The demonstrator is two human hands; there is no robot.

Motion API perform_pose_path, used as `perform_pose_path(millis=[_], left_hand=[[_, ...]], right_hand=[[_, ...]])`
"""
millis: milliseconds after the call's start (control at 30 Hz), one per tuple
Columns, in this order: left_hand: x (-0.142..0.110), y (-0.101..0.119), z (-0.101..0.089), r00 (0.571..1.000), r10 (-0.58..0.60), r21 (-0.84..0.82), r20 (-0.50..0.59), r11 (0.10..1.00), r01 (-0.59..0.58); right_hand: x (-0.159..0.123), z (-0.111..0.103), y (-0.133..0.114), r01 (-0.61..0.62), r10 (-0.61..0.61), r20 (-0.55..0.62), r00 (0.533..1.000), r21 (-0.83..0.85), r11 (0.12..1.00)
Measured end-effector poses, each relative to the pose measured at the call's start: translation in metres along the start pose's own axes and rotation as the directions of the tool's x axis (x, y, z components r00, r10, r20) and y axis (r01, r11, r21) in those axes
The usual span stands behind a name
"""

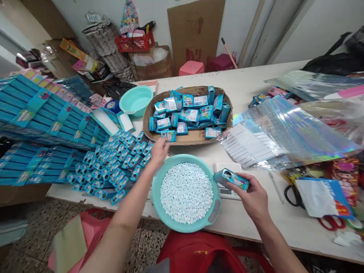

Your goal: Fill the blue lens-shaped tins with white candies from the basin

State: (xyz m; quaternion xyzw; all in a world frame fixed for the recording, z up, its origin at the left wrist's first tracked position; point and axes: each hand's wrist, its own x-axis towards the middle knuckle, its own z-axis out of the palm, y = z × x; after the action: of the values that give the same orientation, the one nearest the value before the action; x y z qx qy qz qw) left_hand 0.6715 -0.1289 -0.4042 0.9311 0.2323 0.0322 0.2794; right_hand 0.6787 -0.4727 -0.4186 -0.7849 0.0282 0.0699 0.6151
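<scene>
My left hand (160,152) reaches to the near rim of a cardboard tray (196,142), its fingers closed at the end of a small blue box (170,135). Several similar blue boxes lie jumbled in that tray. In my right hand (254,195) is another blue box (233,179), tilted, with a dark round hole in its end. It is above a white scale (227,192), which it partly hides. Between my hands stands a turquoise basin (159,212) holding a heap of small pale-blue candy-like pieces (187,193).
Many upright blue boxes (113,167) crowd the table's left, beside stacked blue cartons (36,110). An empty turquoise bowl (136,99) stands behind. Shiny plastic sheets (295,129), scissors (294,195) and packets (324,197) cover the right. A red stool (196,250) is below the front edge.
</scene>
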Motion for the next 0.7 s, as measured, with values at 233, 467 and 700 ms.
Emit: perform_pose_path(millis=[233,467,700], left_hand=[[0.128,-0.005,0.029,0.978,-0.063,0.232,0.199,0.973,0.016],[0.079,-0.005,0.001,0.993,0.096,-0.193,-0.065,0.975,-0.107],[-0.06,0.048,0.019,0.975,-0.144,-0.958,0.17,0.208,0.198]], right_hand=[[0.046,-0.007,0.063,0.072,-0.1,-0.176,0.979,-0.158,0.985],[0.018,-0.003,0.032,0.415,-0.508,-0.175,0.843,-0.389,0.823],[-0.004,0.049,-0.015,0.478,-0.471,0.179,0.864,0.004,0.878]])
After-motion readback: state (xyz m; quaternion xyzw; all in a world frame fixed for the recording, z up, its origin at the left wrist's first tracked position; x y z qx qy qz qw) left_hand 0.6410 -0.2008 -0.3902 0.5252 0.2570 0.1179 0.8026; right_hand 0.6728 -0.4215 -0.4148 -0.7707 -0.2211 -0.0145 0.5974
